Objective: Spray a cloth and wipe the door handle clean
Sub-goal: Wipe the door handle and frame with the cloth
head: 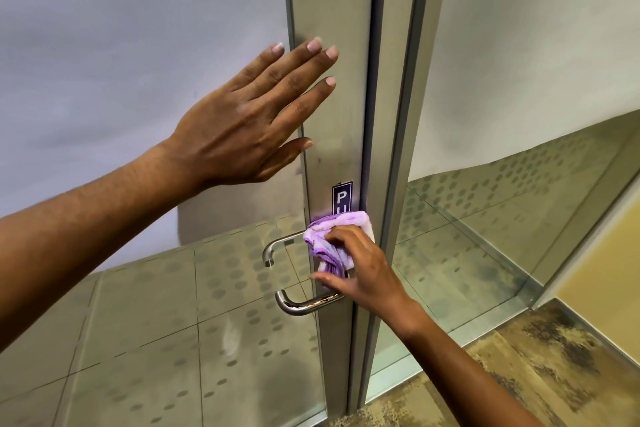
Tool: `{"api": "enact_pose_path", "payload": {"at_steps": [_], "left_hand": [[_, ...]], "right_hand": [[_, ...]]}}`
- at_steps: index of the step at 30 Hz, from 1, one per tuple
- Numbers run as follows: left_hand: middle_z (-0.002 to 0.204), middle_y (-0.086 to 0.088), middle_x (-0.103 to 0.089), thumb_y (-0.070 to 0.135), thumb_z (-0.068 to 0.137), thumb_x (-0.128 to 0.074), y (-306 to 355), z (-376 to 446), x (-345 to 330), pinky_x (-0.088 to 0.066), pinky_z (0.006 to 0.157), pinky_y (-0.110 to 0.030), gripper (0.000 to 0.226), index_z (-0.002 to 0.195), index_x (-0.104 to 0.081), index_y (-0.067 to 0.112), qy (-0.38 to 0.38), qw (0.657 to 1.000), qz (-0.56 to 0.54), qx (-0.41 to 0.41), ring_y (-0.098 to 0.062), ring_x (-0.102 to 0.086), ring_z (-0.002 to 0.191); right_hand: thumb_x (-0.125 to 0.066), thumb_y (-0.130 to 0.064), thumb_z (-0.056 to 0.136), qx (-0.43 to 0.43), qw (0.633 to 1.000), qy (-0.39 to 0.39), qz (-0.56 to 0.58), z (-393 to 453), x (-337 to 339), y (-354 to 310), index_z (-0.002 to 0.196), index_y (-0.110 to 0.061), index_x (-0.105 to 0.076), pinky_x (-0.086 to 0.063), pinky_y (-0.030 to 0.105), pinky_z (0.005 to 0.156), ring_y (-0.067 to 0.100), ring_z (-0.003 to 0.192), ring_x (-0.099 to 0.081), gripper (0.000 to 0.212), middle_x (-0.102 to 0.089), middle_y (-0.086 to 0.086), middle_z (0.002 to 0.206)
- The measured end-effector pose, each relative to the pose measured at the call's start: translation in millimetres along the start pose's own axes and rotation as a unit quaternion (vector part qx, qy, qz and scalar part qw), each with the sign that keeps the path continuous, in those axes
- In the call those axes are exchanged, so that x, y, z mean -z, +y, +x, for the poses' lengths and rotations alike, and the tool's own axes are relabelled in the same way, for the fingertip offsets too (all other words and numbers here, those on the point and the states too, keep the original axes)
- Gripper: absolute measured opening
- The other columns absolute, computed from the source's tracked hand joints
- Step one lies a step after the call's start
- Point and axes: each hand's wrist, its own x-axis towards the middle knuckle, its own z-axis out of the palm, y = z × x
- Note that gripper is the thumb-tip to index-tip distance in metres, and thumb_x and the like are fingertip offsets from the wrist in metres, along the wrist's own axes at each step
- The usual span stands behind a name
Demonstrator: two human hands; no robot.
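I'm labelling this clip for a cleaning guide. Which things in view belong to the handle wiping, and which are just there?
Part of the job:
purple cloth, bunched in the right hand
metal door handle
left hand, flat against the door frame

Just there:
blue sign, partly covered by the cloth
dotted glass panel
floor

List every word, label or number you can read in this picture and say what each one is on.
"PU": white letters on a dark blue sticker stuck upright on the metal door frame, just above the handle. The rest of the word is hidden behind the purple cloth that the right hand presses there.

No other text, brand or number shows anywhere else in the picture.
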Motion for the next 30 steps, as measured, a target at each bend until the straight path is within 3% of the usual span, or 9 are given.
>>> {"api": "enact_pose_path", "payload": {"at_steps": [3,7,11,14,20,24,30], "left_hand": [[0.165,-0.027,-0.025,0.040,0.110,-0.034,0,-1,0,-0.027,0.125,-0.056,0.064,0.158,-0.026,-0.002,0.000,1.000,0.001,0.003,-0.042,-0.023,0.154],[0.165,-0.027,-0.024,0.039,0.110,-0.036,0,0,1,-0.027,0.125,-0.056,0.064,0.158,-0.027,-0.002,0.000,1.000,-0.003,0.003,-0.042,-0.022,0.154],[0.165,-0.027,-0.024,0.040,0.110,-0.036,-1,-1,0,-0.027,0.125,-0.056,0.064,0.158,-0.026,-0.002,0.003,1.000,-0.001,0.003,-0.042,-0.022,0.155],[0.165,-0.027,-0.024,0.040,0.110,-0.036,-1,-1,-1,-0.027,0.125,-0.056,0.065,0.158,-0.026,-0.002,0.005,1.000,-0.003,0.002,-0.042,-0.022,0.155],[0.165,-0.028,-0.022,0.040,0.110,-0.035,-1,-1,-3,-0.025,0.126,-0.056,0.065,0.158,-0.025,-0.002,0.008,1.000,-0.002,0.000,-0.042,-0.020,0.155],[0.165,-0.028,-0.023,0.039,0.110,-0.036,-2,-3,-4,-0.026,0.125,-0.057,0.064,0.157,-0.026,-0.003,0.008,1.000,-0.003,0.000,-0.042,-0.021,0.155],[0.165,-0.027,-0.023,0.036,0.110,-0.038,-2,-2,-6,-0.024,0.126,-0.056,0.062,0.157,-0.027,-0.002,0.016,1.000,-0.007,0.003,-0.042,-0.021,0.155]], "right_hand": [[-0.074,-0.046,0.075,0.048,0.997,-0.022,-0.065,-11,5,7,0.127,-0.020,-0.056,-0.045,0.026,0.099,0.014,0.118,-0.049,0.061,-0.054,0.000,0.124],[-0.077,-0.038,0.072,0.031,0.977,0.042,-0.208,-12,0,7,0.119,-0.035,-0.061,-0.039,0.045,0.097,0.024,0.118,-0.044,0.049,-0.048,0.000,0.127],[-0.076,-0.015,0.073,-0.012,0.978,0.090,-0.185,-4,-6,0,0.110,-0.026,-0.060,-0.053,0.039,0.085,0.028,0.109,-0.049,0.042,-0.057,0.011,0.120],[-0.070,-0.008,0.077,0.004,0.978,0.122,-0.171,4,2,-4,0.102,-0.014,-0.069,-0.054,0.040,0.076,0.030,0.099,-0.056,0.025,-0.062,0.014,0.112],[-0.066,-0.001,0.077,0.019,0.966,0.201,-0.158,55,40,-30,0.105,-0.009,-0.068,-0.047,0.037,0.089,0.028,0.110,-0.054,0.029,-0.063,0.013,0.117],[-0.067,-0.008,0.076,-0.017,0.971,0.172,-0.164,56,42,-40,0.116,-0.013,-0.062,-0.046,0.039,0.094,0.027,0.116,-0.054,0.040,-0.060,0.008,0.125],[-0.076,-0.015,0.068,-0.081,0.975,0.116,-0.168,23,10,-24,0.102,-0.017,-0.065,-0.056,0.034,0.078,0.022,0.101,-0.058,0.036,-0.062,0.003,0.113]]}}
